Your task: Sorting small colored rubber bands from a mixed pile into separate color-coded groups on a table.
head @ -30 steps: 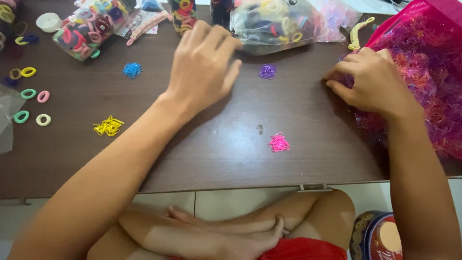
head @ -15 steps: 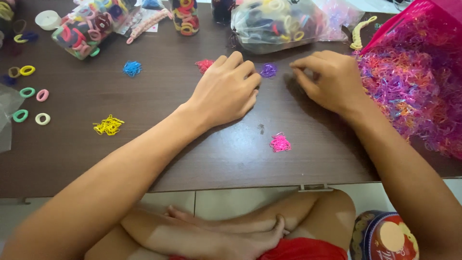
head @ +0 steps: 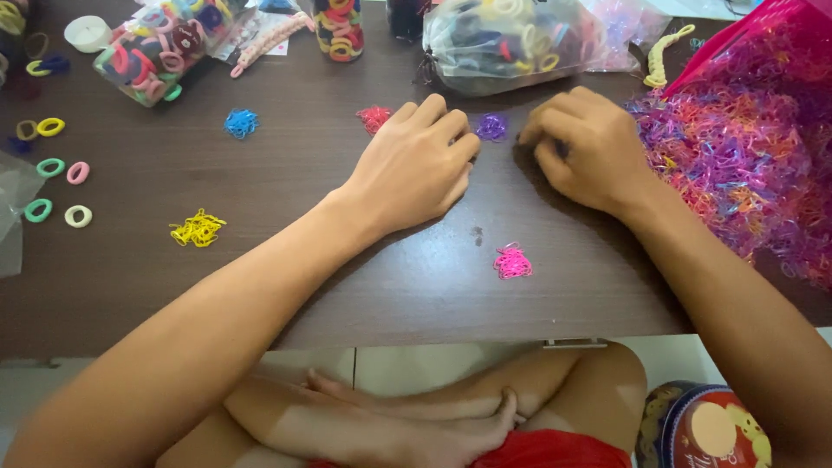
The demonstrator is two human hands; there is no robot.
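Bulging pink bag [head: 784, 39] w/ mixed bands [head: 737, 165]

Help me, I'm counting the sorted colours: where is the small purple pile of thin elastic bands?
In the head view, the small purple pile of elastic bands lies on the dark wooden table, between the left hand and right hand, in front of the clear plastic bag.

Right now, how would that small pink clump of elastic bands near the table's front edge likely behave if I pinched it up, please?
The pink clump looks like thin loose loops, so it is probably floppy and very light. Being only tangled, some bands may drop off when lifted. It lies flat on the table, so it seems unlikely to roll.
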